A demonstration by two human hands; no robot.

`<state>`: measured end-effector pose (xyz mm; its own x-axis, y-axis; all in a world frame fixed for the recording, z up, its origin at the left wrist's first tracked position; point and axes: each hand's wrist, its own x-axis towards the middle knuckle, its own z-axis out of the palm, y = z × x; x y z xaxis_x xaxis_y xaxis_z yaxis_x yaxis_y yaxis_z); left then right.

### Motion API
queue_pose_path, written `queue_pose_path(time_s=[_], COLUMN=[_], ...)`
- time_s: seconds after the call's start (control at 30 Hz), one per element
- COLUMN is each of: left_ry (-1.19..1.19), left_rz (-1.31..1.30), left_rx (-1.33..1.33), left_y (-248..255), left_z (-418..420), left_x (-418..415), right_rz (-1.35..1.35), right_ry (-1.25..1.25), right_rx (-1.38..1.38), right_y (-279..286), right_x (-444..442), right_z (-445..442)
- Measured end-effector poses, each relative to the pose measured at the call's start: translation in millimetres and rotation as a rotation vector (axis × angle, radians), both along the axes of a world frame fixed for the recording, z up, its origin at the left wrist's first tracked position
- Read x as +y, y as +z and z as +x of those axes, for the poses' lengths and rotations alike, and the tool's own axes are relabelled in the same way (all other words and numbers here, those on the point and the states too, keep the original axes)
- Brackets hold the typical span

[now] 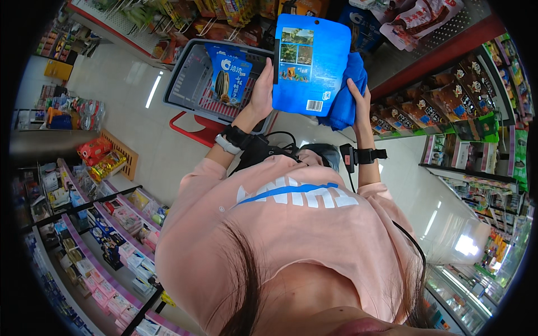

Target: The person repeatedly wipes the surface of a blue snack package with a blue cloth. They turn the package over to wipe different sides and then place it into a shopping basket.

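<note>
A blue snack packet [313,65] is held up with its printed back, small pictures and barcode facing me. My left hand [262,90] supports its left edge, fingers mostly behind it. My right hand [360,101] grips a bunched blue cloth [346,98] at the packet's right edge; whether these fingers also touch the packet is hidden. Below and left of the packet, a grey plastic shopping basket [178,86] with a red handle [191,133] holds blue sunflower seed packets [229,77].
Shelves of brown snack bags [441,94] stand at the right. Pink-and-white packets [424,21] lie on the upper right shelf. Hanging snack packs [235,12] are at the top. Shelves of small boxed goods [105,294] fill the lower left, near a wooden crate [126,155].
</note>
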<state>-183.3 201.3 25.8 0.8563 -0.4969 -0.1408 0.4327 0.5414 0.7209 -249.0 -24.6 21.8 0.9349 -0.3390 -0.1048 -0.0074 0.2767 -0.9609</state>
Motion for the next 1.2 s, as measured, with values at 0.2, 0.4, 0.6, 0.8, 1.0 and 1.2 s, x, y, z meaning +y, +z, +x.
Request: queue_pose_path(time_s=[0.2,0.4,0.6,0.8,1.0,1.2], left_ry=[-0.034,-0.038,-0.008,0.012,0.0,-0.023], left_rz=[-0.003,0.016,0.067,0.095,0.088,0.064], left_rx=[0.006,-0.021,-0.054,-0.082,-0.033,-0.014], left_y=[7,-6,-2,-4,0,2], left_z=[-1,5,5,10,10,8], left_x=[-5,-11,-15,-23,-30,-32], right_rz=[0.004,-0.002,-0.051,-0.085,-0.132,-0.102], right_ry=[0.005,-0.001,-0.002,-0.001,-0.023,-0.043], right_rx=[0.009,0.018,-0.007,0.007,0.013,0.008], right_y=[1,7,6,6,8,1], right_x=[-4,-8,-16,-22,-28,-32], right_z=[-3,0,1,2,1,2])
